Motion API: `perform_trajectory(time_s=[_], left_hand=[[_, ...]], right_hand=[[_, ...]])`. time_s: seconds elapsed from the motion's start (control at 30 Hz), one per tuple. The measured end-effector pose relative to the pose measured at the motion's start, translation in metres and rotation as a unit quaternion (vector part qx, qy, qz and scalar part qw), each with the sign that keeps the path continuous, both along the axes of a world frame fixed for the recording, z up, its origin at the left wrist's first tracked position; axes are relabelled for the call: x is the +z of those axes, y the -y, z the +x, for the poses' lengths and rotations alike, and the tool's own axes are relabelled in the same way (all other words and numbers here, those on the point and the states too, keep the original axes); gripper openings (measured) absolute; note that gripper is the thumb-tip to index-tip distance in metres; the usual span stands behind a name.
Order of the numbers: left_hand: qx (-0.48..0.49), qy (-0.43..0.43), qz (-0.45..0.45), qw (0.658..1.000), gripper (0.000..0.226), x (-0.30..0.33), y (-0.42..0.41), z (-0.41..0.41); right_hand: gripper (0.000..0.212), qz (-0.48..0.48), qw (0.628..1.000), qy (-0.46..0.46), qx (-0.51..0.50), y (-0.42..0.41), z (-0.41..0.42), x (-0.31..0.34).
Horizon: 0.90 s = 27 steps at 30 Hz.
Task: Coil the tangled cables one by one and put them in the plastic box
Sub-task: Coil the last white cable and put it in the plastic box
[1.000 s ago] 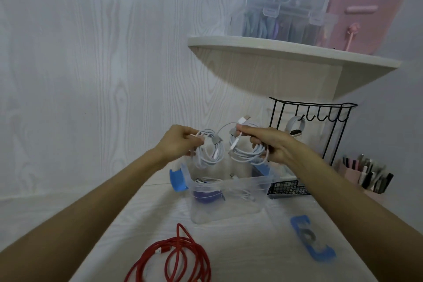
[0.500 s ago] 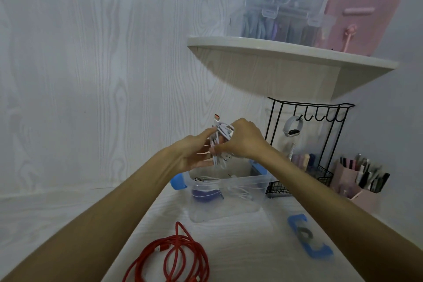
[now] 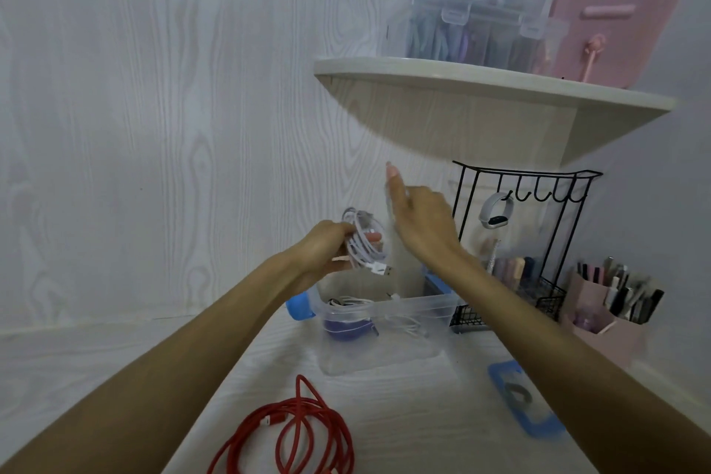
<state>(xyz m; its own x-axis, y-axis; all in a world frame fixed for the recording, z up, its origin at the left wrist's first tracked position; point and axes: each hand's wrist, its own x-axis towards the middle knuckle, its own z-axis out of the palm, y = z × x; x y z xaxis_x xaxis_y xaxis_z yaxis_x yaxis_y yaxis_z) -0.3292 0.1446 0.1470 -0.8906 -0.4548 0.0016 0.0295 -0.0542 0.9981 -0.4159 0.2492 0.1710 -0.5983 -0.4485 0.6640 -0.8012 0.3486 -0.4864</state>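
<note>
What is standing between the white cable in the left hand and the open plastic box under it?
Nothing visible. The left hand holds the coiled white cable just above the box, whose top is open. The right hand is raised beside the coil, not under it. Cables already in the box lie low.

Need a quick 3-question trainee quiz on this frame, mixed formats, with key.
1. True or false: the red cable already lies inside the plastic box.
2. Which hand holds the coiled white cable?
A. left hand
B. right hand
C. both
3. Fill in: a smartwatch hangs from the black wire ____.

Key:
1. False; it lies on the table, in front of the box.
2. A; the right hand is lifted beside the coil, one finger straight up.
3. rack
</note>
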Motion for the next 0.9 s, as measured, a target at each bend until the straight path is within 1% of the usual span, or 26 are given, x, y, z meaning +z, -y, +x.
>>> perform_trajectory(time_s=[0.07, 0.1, 0.17, 0.23, 0.3, 0.33, 0.37, 0.43, 0.47, 0.5, 0.53, 0.6, 0.63, 0.67, 0.73, 0.77, 0.8, 0.83, 0.87, 0.9], left_hand=[[-0.004, -0.060, 0.107, 0.992, 0.035, 0.001, -0.009, -0.006], [-0.006, -0.079, 0.148, 0.986, 0.039, 0.002, -0.013, -0.007], [-0.008, -0.079, 0.183, 0.980, 0.051, 0.003, -0.015, -0.009], [-0.023, -0.060, 0.188, 0.980, 0.061, 0.006, -0.013, -0.009], [-0.035, -0.061, 0.182, 0.981, 0.058, 0.009, -0.010, -0.012], [-0.022, -0.073, 0.177, 0.981, 0.050, 0.010, -0.009, -0.014], [0.005, -0.087, 0.170, 0.982, 0.038, 0.010, -0.008, -0.016], [0.080, -0.112, 0.130, 0.982, 0.016, 0.008, -0.001, -0.020], [0.104, -0.118, 0.095, 0.983, 0.013, 0.006, 0.005, -0.019], [0.112, -0.122, 0.066, 0.984, 0.015, 0.004, 0.013, -0.018], [0.101, -0.124, 0.047, 0.986, 0.017, 0.002, 0.023, -0.016], [0.048, -0.121, 0.037, 0.991, 0.021, -0.001, 0.038, -0.013], [0.017, -0.119, 0.046, 0.992, 0.022, -0.001, 0.042, -0.012], [-0.010, -0.115, 0.057, 0.992, 0.023, -0.002, 0.044, -0.012], [-0.041, -0.110, 0.067, 0.991, 0.026, -0.001, 0.042, -0.017], [-0.039, -0.107, 0.056, 0.992, 0.029, 0.000, 0.039, -0.020], [-0.021, -0.107, 0.037, 0.993, 0.031, 0.000, 0.036, -0.026], [0.007, -0.115, 0.020, 0.993, 0.033, 0.000, 0.033, -0.030], [0.043, -0.123, 0.011, 0.991, 0.034, -0.001, 0.031, -0.034], [0.079, -0.123, 0.015, 0.989, 0.035, -0.004, 0.030, -0.039]], right_hand=[[0.061, 0.094, 0.991, -0.083, -0.039, 0.012, 0.005, -0.013], [0.056, 0.129, 0.982, -0.124, -0.064, 0.016, 0.005, -0.019], [0.043, 0.166, 0.971, -0.161, -0.069, 0.017, 0.006, -0.023], [0.032, 0.194, 0.966, -0.168, -0.043, 0.013, 0.007, -0.024], [0.026, 0.194, 0.973, -0.128, -0.007, 0.012, 0.013, -0.022], [0.024, 0.201, 0.975, -0.095, 0.025, 0.011, 0.016, -0.021], [0.026, 0.224, 0.971, -0.056, 0.066, 0.009, 0.020, -0.019], [0.034, 0.271, 0.947, 0.030, 0.169, 0.001, 0.029, -0.019], [0.033, 0.271, 0.938, 0.056, 0.210, -0.005, 0.031, -0.019], [0.032, 0.252, 0.939, 0.064, 0.225, -0.013, 0.030, -0.017], [0.032, 0.214, 0.951, 0.056, 0.218, -0.020, 0.025, -0.013], [0.028, 0.104, 0.980, 0.039, 0.163, -0.027, 0.010, -0.003], [0.029, 0.067, 0.987, 0.057, 0.136, -0.029, 0.000, 0.002], [0.039, 0.056, 0.987, 0.094, 0.120, -0.027, -0.009, 0.006], [0.073, 0.099, 0.967, 0.200, 0.122, -0.016, -0.022, 0.009], [0.083, 0.118, 0.951, 0.250, 0.139, -0.007, -0.024, 0.007], [0.085, 0.122, 0.936, 0.290, 0.158, 0.001, -0.026, 0.003], [0.080, 0.102, 0.925, 0.316, 0.182, 0.008, -0.027, -0.002], [0.067, 0.067, 0.917, 0.331, 0.210, 0.015, -0.030, -0.007], [0.048, 0.032, 0.915, 0.335, 0.222, 0.022, -0.033, -0.013]])
